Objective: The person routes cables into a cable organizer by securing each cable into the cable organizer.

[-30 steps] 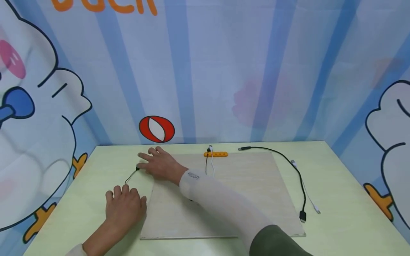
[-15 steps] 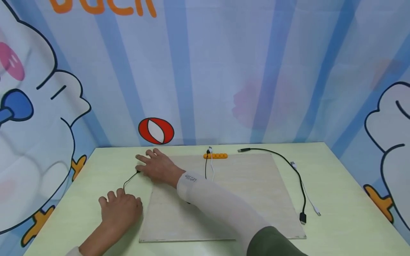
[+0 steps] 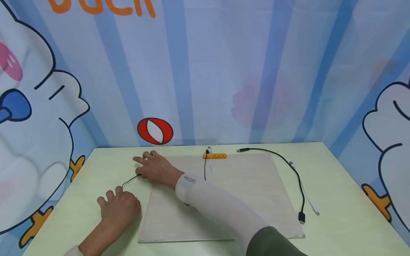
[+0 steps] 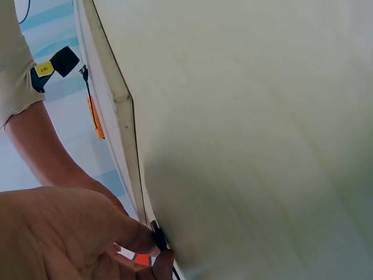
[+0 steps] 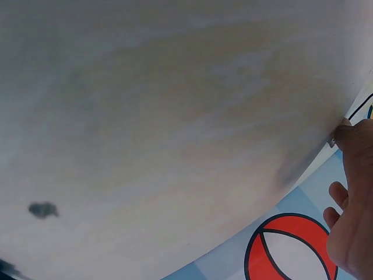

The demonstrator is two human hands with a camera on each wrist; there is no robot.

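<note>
Between the thumb and finger of my left hand [image 3: 119,209] is the black plug [image 4: 158,235] of a thin cable, clearest in the left wrist view. My right hand [image 3: 156,169] reaches across a flat light board [image 3: 256,199] to its far left corner. Its thumb and finger pinch the cable's other end, where a small metal tip [image 5: 331,142] shows in the right wrist view. The thin black cable [image 3: 129,180] runs in a short, slightly bent line between both hands, over the table left of the board.
At the board's far edge sits an orange cable holder [image 3: 218,155] with a black cable [image 3: 205,169] and a white cable [image 3: 211,170] at its left end. A thicker black cable [image 3: 293,170] and another white cable [image 3: 308,198] lie at the right.
My left hand has shifted slightly left and nearer. The right hand's pinched cable end has come a little nearer too. Both hands keep their hold on the cable.
</note>
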